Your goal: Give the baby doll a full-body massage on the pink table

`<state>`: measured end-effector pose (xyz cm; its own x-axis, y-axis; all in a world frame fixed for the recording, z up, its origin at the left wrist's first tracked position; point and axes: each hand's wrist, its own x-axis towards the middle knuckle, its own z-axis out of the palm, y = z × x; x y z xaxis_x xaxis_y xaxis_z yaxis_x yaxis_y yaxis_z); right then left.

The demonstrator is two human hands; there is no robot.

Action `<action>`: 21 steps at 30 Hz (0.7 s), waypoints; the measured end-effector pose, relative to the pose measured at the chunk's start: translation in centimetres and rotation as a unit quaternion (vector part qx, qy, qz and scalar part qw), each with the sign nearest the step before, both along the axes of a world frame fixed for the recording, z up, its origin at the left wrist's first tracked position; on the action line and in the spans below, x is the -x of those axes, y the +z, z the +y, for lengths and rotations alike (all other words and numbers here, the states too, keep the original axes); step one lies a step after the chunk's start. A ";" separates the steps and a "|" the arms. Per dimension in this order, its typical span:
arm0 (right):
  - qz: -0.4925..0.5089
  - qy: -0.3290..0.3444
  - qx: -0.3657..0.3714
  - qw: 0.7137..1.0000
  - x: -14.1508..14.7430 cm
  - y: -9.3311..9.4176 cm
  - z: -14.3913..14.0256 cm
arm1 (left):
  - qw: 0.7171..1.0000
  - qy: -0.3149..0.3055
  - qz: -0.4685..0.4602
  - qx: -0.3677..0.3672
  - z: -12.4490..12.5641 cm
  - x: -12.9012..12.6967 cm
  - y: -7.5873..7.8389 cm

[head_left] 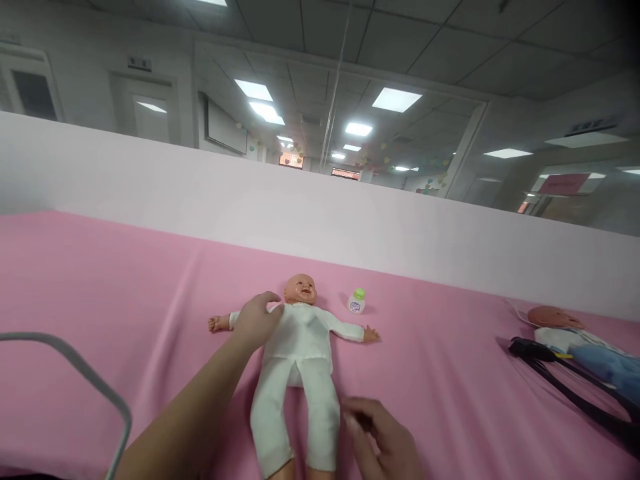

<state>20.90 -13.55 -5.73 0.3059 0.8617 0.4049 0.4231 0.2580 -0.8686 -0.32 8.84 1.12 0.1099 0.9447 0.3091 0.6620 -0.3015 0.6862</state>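
A baby doll [305, 333] in a white long-sleeved top and white trousers lies face up, arms spread to both sides. My left hand [257, 320] rests over the doll's shoulder at the left of the picture, fingers extended toward its neck. Beside the doll's lower leg, at the bottom of the view, is my right hand [385, 440]. Its fingers are bent with a gap to the thumb, and no object shows between them. A small white bottle with a green cap [357, 301] stands near the doll's head, apart from both hands.
The pink sheet [440, 373] covers the surface, backed by a low white wall [280, 207] with glass above. On the right lie a second doll [555, 317] in blue and a black strap [570, 383]. A grey curved tube [100, 370] arches at lower left.
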 end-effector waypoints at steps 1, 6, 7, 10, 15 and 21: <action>0.033 0.015 0.030 0.999 -0.1 0.6 0.9 | 0.999 -0.032 0.015 -0.004 -0.1 -1.0 0.3; 0.217 0.040 0.104 0.970 0.1 1.8 5.5 | 0.986 -0.123 0.109 0.009 -0.2 -5.5 -0.1; 0.248 0.046 0.108 0.962 0.3 1.7 6.1 | 0.985 -0.125 0.119 0.008 -0.2 -6.2 -0.4; 0.314 0.048 0.120 0.941 1.1 1.2 7.3 | 0.982 -0.120 0.141 -0.019 -0.6 -7.4 -1.6; 0.382 0.054 0.154 0.910 1.6 0.7 8.5 | 0.975 -0.126 0.170 -0.072 -0.7 -7.2 -3.4; 0.432 0.065 0.169 0.884 1.1 -0.1 10.5 | 0.982 -0.151 0.105 -0.040 0.3 -6.2 -4.0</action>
<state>19.82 -3.05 -5.83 0.2643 0.9396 -0.2176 -0.4490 -0.0798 -0.8900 5.84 9.19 -2.88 0.4513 0.8325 0.3212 0.6586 -0.5537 0.5096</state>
